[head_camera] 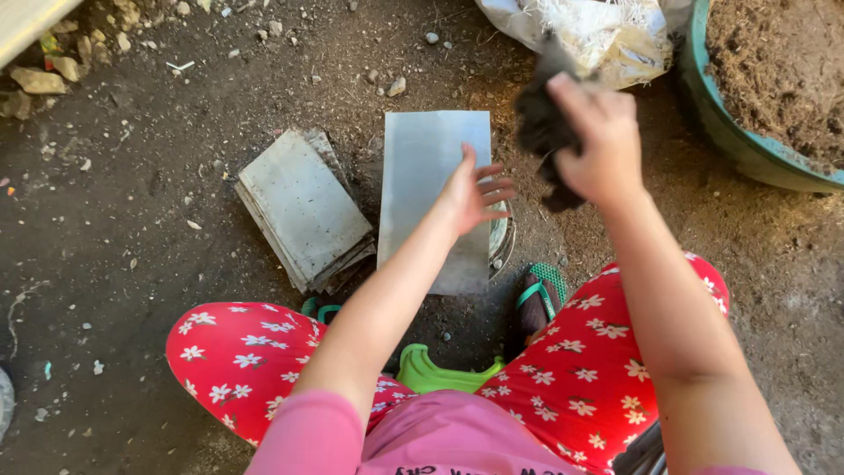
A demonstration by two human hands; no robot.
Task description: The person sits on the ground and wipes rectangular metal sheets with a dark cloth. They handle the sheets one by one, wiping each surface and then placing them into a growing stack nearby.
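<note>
— What is held by the right hand [598, 145]?
— A dark clump of soil [543, 132], clenched upper right of centre, near the green tub [730, 132]

— And the left hand [475, 189]?
— Fingers are spread wide, nothing grasped, laid on the grey sheet [431, 176] at centre

Crumpled white sack [607, 31] at top edge

Bare dirt ground [132, 220] carries everything here. A grey sheet [431, 176] lies flat on it, with a stack of similar sheets [303, 211] just to its left. A green basin [730, 132] of soil stands to the sheet's upper right, a white sack [607, 35] beside it; stones [53, 75] lie far left.
</note>
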